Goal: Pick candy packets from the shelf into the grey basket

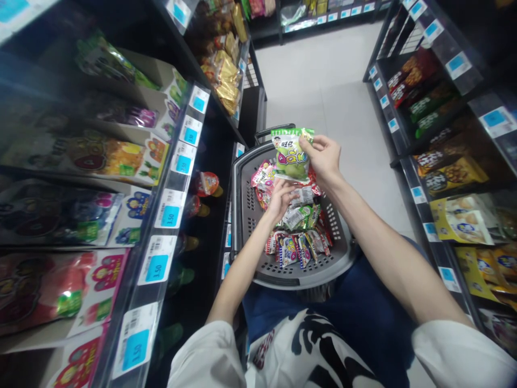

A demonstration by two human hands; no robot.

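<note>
Fingers: right hand (pixel 325 157) pinches the green candy bag (pixel 291 154) by its top edge, so the printed front faces up and is readable.
Left hand (pixel 280 198): fingers curled into the snack packets (pixel 299 237), grasping 1, though which I cannot tell.
Basket (pixel 258 258): grey, resting on the lap, keeping both hands free.
Shelves (pixel 169 215): price tags line the left aisle.

**Clothing seen from above**

Short white sleeves, loose and creased, ending above each elbow. White shirt front printed with bold black brush-like shapes and a small patch of red lettering near the left side. Dark blue trousers below. Bare forearms, no watch, ring or bracelet on left hand (pixel 280 198) or right hand (pixel 323 158).
</note>
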